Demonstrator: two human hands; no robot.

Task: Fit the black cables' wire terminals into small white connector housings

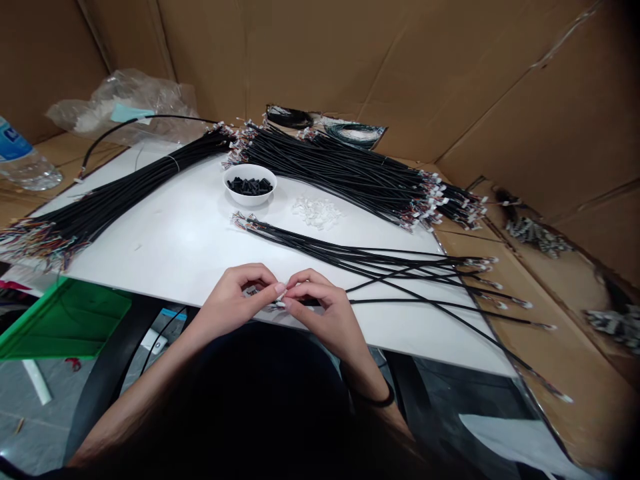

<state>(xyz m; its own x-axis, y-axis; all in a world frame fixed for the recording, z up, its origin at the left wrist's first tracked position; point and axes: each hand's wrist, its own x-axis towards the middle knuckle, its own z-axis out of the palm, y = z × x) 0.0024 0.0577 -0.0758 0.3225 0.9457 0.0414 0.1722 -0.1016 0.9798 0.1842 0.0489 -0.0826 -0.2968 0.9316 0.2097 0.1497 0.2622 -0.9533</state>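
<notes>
At the table's near edge my left hand [244,298] and my right hand [323,301] meet, fingertips pinched together. Between them is a small white connector [281,298], partly covered by the fingers. A black cable [395,301] runs from under my right hand toward the right side of the table. Just beyond lies a loose group of black cables [320,248] with white connectors at their ends. Farther off stand a white bowl [250,199] of short black tube pieces [250,187] and a pile of small white connector housings [316,212].
A large cable bundle [135,193] with bare coloured wire ends lies at left. Another cable stack [330,163] is at the back. A water bottle [23,160] and a clear plastic bag [125,107] stand far left. Cardboard walls [320,60] enclose the table; a green bin [65,320] is below left.
</notes>
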